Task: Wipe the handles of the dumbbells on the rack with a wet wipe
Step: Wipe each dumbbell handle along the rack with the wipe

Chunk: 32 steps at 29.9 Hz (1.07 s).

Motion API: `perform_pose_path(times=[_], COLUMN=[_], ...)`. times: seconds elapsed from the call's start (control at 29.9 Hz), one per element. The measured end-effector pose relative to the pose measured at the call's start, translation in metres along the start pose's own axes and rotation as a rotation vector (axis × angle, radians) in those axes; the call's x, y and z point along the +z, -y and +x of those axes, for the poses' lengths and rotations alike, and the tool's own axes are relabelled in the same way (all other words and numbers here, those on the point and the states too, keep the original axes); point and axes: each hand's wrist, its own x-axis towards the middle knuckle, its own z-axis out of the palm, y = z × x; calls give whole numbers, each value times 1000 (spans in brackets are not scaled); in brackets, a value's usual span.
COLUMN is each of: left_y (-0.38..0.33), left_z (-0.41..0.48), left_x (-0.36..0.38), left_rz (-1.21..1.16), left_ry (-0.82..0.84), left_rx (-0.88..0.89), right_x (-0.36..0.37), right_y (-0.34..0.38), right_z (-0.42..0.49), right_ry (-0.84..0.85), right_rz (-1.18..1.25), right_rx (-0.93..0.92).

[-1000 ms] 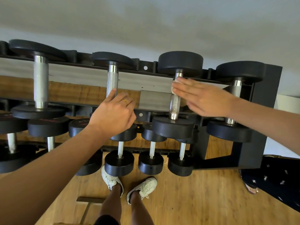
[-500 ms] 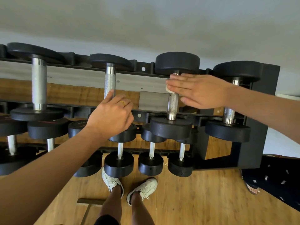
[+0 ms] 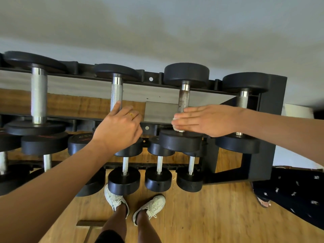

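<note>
My right grip (image 3: 208, 120) lies flat, fingers straight and together, pressing a small white wet wipe (image 3: 175, 128) onto the near end of the dark, tarnished knurled steel handle (image 3: 183, 99). That handle belongs to the black round-headed dumbbell (image 3: 186, 74) third along the top shelf. Only the wipe's edge peeks past the fingertips, just above the near head, and I cannot tell whether the thumb closes underneath. My left grip (image 3: 119, 128) curls round the low part of the bright knurled steel handle (image 3: 116, 95) next door, thumb lying up along the bar, a gold ring (image 3: 130, 114) on one finger. Both bars sit across the black steel rack (image 3: 270, 120), above a lower row of smaller dumbbells and the wooden floor (image 3: 210, 216). To do this stroke well, I judge the wipe should wrap round the bar rather than press from one side, and turn as it travels so the knurling and the hidden underside get cleaned. It should run collar to collar with steady pressure. The tarnish looks likely to drag, so I would go slowly and keep the left grip braced. Against half a second ago, the right grip has slid from just under the far head down the whole bar to the near head, baring the rough metal above it. The left grip has stayed where it was.
</note>
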Motion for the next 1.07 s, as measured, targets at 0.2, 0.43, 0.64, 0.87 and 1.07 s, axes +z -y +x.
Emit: perform_pose_path(times=[0.2, 0.43, 0.64, 0.87, 1.07], left_y=[1, 2, -2, -4, -4], left_z=[0, 1, 3, 6, 6], left_x=[1, -1, -12, -15, -17], left_rz=[5, -11, -21, -8, -11], left_ry=[-11, 5, 116, 191, 195], left_rx=[16, 34, 23, 22, 6], right_x=[-18, -34, -36, -35, -46], right_y=[-11, 7, 28, 48, 10], right_z=[12, 26, 22, 17, 21], right_ry=[-103, -28, 44, 118, 46], right_rz=[-22, 58, 265, 284, 185], right_rx=[406, 558, 546, 388, 588])
